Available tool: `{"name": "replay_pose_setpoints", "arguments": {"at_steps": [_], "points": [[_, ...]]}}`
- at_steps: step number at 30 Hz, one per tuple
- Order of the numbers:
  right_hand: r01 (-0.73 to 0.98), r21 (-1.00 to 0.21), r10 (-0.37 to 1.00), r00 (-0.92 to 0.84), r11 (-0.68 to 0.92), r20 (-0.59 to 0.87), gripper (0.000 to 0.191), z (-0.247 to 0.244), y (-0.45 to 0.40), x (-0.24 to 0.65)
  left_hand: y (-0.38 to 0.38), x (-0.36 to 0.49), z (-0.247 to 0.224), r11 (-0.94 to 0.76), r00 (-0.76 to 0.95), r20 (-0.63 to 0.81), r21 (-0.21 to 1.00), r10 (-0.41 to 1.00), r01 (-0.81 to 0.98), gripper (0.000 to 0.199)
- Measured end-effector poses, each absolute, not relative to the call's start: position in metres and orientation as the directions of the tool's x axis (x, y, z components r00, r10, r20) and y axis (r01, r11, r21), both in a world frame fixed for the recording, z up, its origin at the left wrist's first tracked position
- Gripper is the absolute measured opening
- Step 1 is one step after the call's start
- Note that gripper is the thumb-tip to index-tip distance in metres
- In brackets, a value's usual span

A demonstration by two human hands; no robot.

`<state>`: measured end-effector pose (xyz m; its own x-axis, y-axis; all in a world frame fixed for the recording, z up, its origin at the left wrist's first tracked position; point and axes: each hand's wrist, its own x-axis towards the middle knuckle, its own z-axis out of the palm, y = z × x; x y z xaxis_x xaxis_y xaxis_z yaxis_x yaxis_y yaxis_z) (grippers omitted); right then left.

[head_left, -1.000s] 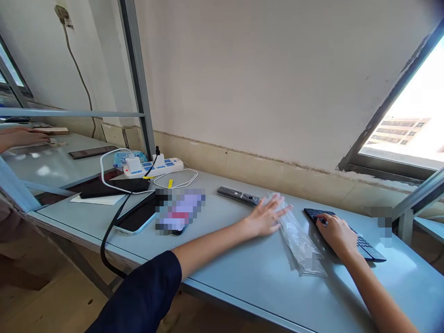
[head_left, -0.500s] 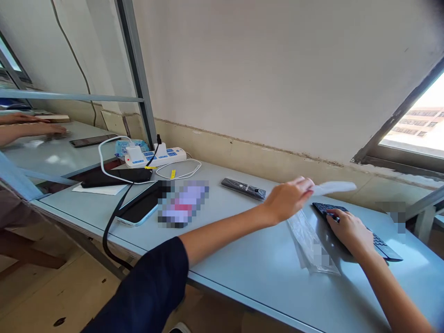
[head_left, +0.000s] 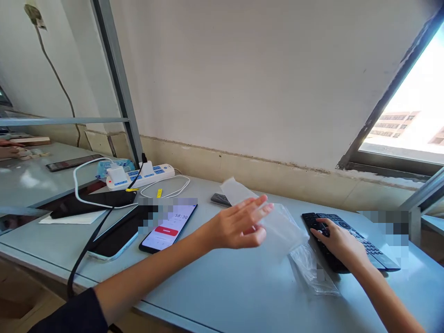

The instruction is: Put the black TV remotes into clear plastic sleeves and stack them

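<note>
Sheet (head_left: pixel 281 231) at half-open left hand (head_left: pixel 231 227), hold unclear.
Right hand (head_left: pixel 343 244) spread on keyboard (head_left: pixel 325 252) at right; loose fingers could drop sheet.

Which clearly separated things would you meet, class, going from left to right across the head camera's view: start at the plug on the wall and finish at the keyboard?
Plug on the wall, black device on white paper, phone with the lit screen, left hand, keyboard.
</note>
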<state>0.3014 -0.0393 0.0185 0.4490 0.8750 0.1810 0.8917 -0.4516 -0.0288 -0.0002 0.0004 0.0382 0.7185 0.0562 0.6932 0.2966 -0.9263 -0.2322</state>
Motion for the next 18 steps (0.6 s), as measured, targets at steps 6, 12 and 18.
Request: {"name": "replay_pose_setpoints", "arguments": {"at_steps": [6,12,18], "points": [[0.882,-0.038,0.876,0.472,-0.47,0.101,0.051,0.029,-0.041,0.291,-0.011,0.01,0.013,-0.882,0.894,0.448,-0.407,0.033,0.237,0.006],[0.864,0.053,0.863,0.492,-0.5,0.113,0.054,0.032,-0.041,0.281,-0.018,0.011,-0.01,-0.961,0.949,0.28,-0.19,0.144,0.202,0.007],[0.832,-0.042,0.828,0.554,-0.553,0.083,0.052,0.034,-0.036,0.284,-0.027,0.014,-0.014,-0.957,0.928,0.34,-0.18,0.156,0.227,0.004]]}}
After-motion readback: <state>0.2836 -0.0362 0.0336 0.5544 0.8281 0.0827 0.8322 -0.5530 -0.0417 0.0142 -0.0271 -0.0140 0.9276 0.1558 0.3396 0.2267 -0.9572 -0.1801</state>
